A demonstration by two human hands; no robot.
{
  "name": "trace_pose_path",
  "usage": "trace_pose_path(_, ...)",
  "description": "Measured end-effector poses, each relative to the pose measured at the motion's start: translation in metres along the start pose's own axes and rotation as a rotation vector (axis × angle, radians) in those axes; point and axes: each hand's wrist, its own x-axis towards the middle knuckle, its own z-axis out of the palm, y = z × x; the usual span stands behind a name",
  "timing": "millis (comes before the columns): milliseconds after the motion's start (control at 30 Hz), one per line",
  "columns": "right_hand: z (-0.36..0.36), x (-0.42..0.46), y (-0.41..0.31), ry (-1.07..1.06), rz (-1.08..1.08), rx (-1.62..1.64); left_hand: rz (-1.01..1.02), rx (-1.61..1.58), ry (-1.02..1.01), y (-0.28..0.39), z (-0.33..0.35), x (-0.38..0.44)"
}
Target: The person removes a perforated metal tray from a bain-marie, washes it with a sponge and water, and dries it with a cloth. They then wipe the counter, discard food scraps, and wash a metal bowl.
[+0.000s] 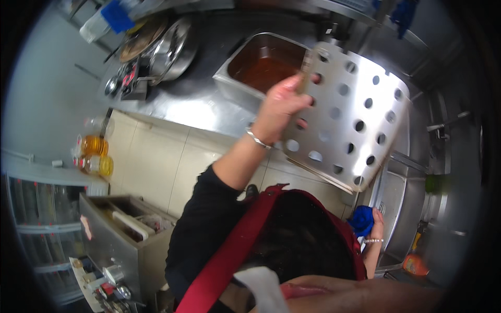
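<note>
My left hand [287,99], with a bracelet at its wrist, grips the near-left edge of a stainless-steel panel [336,105] pierced with round holes. Some of its fingers show through the holes. The panel is held up at a tilt, its far-left corner overlapping a deep rectangular steel pan [235,84] on the counter. Reddish-brown liquid [258,70] lies in that pan. Lower right, beside the sink edge, my right hand [377,223] holds a bunched blue cloth [362,220]; its fingers are partly hidden.
A steel sink [393,195] runs along the right. Metal bowls [176,54] and utensils crowd the left end of the steel counter [195,107]. Oil bottles [94,145] stand by the left wall. An open-topped steel unit [133,223] sits on the lower left, near a glass-front cabinet [47,203].
</note>
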Motion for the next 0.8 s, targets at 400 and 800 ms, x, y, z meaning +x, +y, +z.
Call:
trace_pose_path(400, 0.094, 0.053, 0.012, -0.019, -0.052, -0.099, 0.176, -0.105, 1.140, -0.003, -0.311, -0.182)
trace_pose_path(800, 0.166, 0.102, -0.022, -0.084, -0.051, -0.101, 0.345, -0.365, 1.185, -0.074, -0.367, -0.118)
